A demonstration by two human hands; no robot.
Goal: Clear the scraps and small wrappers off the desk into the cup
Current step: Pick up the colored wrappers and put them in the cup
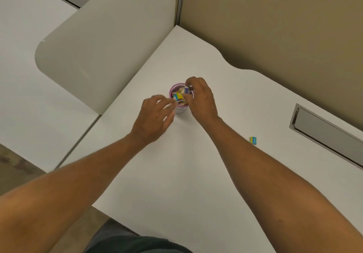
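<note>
A small cup (181, 109) with a pink rim stands in the middle of the white desk (196, 174). It is packed with scraps, among them a yellow and blue wrapper (179, 95) and beige pieces. My right hand (202, 100) is over the cup's right rim, its fingertips pinching a small blue wrapper (186, 90). My left hand (155, 118) is at the cup's left side, fingertips touching a scrap at the rim. One more small yellow and blue wrapper (253, 140) lies on the desk to the right.
A tan partition wall (275, 26) runs behind the desk. A grey cable slot (326, 133) is set into the desk at the right. A rounded white panel (102, 46) stands at the left, with a neighbouring desk beyond.
</note>
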